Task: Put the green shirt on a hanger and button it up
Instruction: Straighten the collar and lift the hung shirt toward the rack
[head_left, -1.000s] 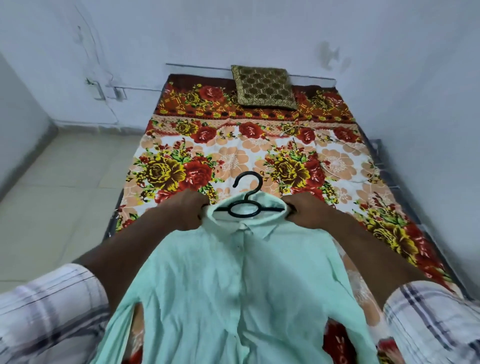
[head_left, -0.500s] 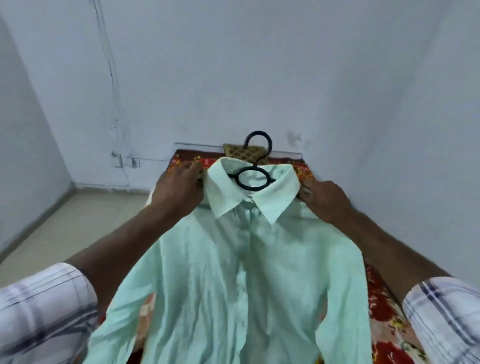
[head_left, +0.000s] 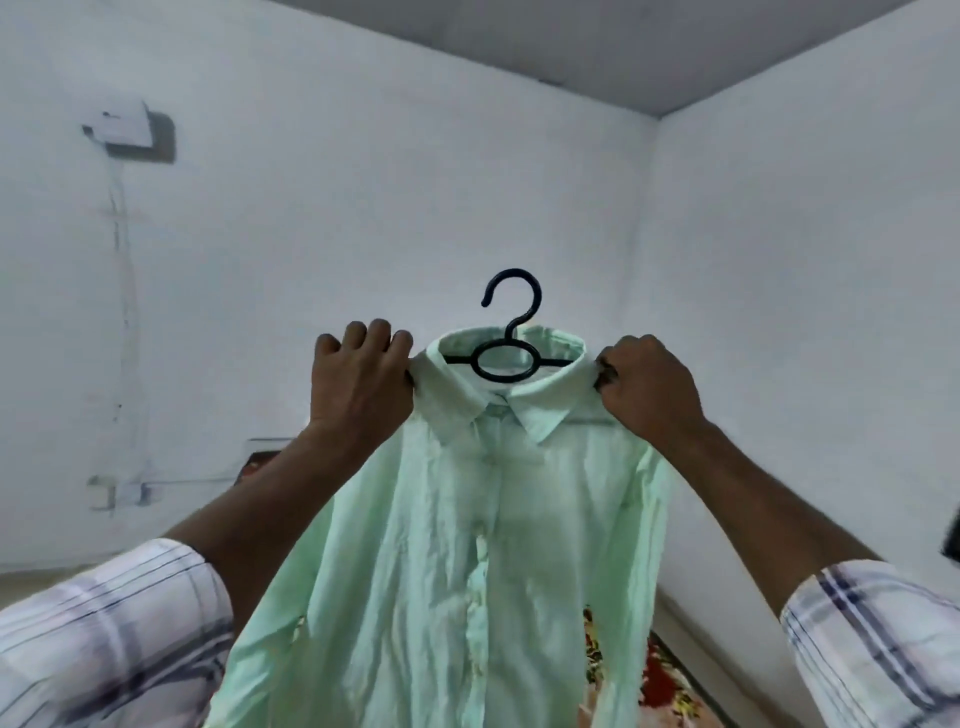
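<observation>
The pale green shirt (head_left: 457, 561) hangs upright in front of me on a black plastic hanger (head_left: 506, 332), its hook and ring showing above the collar. The front placket looks closed down the middle. My left hand (head_left: 358, 384) grips the shirt's left shoulder beside the collar. My right hand (head_left: 647, 387) grips the right shoulder, with a dark bit of the hanger arm showing at its fingers. Both sleeves hang down at the sides.
White walls stand ahead and to the right, meeting in a corner. A wall box with a cable (head_left: 130, 132) sits high on the left. A strip of the floral bedsheet (head_left: 660, 680) shows below the shirt's right sleeve.
Both hands lifted the shirt on its hanger from the bed up to head height. My view tilted up from the bed to the wall and ceiling.
</observation>
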